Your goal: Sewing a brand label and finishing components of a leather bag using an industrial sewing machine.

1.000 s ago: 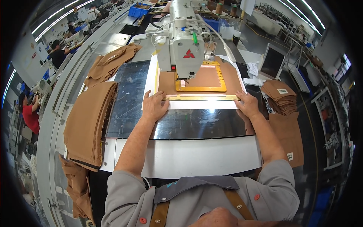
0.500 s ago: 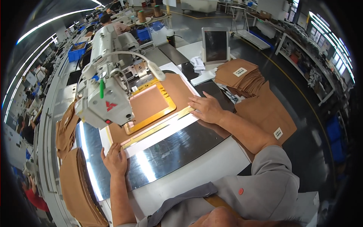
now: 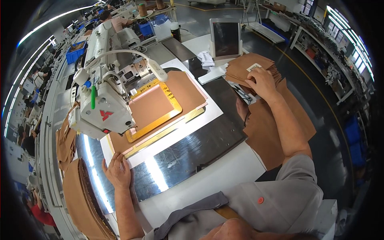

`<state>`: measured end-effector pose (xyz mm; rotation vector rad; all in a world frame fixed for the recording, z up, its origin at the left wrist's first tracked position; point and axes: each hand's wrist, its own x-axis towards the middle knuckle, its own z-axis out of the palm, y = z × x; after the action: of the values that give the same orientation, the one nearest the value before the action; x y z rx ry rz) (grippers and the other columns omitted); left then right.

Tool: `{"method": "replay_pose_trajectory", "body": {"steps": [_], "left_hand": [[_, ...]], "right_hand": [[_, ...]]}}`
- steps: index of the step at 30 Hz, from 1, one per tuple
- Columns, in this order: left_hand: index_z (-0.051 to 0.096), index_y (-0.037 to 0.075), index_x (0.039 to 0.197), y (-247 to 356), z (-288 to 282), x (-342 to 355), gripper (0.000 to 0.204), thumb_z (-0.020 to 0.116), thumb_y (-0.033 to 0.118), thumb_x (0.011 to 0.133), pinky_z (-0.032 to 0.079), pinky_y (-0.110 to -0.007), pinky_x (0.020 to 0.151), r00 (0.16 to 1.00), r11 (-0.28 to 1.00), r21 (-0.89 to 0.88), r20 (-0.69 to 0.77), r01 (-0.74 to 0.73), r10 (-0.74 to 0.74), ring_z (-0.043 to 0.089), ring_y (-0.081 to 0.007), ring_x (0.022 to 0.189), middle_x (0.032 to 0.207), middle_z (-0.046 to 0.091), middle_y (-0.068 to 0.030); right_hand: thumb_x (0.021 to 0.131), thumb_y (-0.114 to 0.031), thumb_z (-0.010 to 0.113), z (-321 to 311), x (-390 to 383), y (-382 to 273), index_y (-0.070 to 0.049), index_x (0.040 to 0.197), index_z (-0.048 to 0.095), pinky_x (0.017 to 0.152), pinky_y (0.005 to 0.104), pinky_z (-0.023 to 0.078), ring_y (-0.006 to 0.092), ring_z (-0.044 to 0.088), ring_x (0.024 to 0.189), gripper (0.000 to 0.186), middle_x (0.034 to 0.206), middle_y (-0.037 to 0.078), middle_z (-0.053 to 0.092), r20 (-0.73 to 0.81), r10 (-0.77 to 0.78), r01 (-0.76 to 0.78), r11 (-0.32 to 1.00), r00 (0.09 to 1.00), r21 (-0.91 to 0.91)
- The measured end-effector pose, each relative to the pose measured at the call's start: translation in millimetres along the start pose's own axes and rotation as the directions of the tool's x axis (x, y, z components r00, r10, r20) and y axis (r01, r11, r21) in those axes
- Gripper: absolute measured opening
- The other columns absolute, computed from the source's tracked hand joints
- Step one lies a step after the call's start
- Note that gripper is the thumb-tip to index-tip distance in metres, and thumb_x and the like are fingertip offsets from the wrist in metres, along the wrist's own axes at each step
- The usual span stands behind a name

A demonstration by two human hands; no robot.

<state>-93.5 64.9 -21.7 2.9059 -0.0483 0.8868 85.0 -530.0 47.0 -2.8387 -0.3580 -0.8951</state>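
Observation:
A brown fabric piece (image 3: 189,89) lies on a white sheet (image 3: 160,149) under the sewing machine head (image 3: 102,108). A yellow frame (image 3: 155,127) rests on the fabric, and a yellow strip runs along its near edge. My left hand (image 3: 119,172) lies with fingers stretched out at the near left corner of that fabric. To the right, my right hand (image 3: 263,83) is at a stack of brown fabric pieces (image 3: 238,66). Its fingers are bent and pinch at the top piece, beside a white label; the fingertips are partly hidden.
A dark screen (image 3: 226,39) stands behind the stack. More brown fabric (image 3: 267,140) hangs over the table's right side. Folded brown pieces (image 3: 80,198) lie at the left edge. A shiny metal plate (image 3: 188,160) covers the near tabletop. People sit at other stations beyond.
My right hand has left the right end of the yellow strip and moved right and away, onto the fabric stack. My left hand keeps its place at the corner. The view has shifted slightly.

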Motion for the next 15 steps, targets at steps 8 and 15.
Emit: {"method": "replay_pose_trajectory", "body": {"steps": [8,15], "left_hand": [[0.073,0.01,0.102,6.6,1.0,4.3,0.015,0.07,0.011,0.087,0.035,-0.051,0.115,0.998,0.997,-0.07,-0.05,-0.037,0.033,0.072,-0.0223,0.102,0.111,0.076,-0.0055],[0.071,0.01,0.107,40.6,-10.0,5.5,0.026,0.078,0.015,0.083,0.049,-0.045,0.102,0.937,0.935,-0.061,-0.008,-0.349,0.349,0.072,-0.018,0.106,0.118,0.074,-0.004]], "right_hand": [[0.088,-0.009,0.073,-7.9,11.1,16.6,-0.002,0.088,0.067,0.078,0.0376,0.052,0.0287,0.069,0.089,0.009,0.096,0.011,0.069,-0.142,0.15,-0.108,0.958,0.979,0.264],[0.086,-0.005,0.072,-40.9,8.7,-140.4,-0.002,0.088,0.065,0.068,0.0369,0.052,0.0254,0.067,0.074,0.008,0.088,0.01,0.066,-0.064,-0.191,0.196,0.83,0.98,0.523]]}}
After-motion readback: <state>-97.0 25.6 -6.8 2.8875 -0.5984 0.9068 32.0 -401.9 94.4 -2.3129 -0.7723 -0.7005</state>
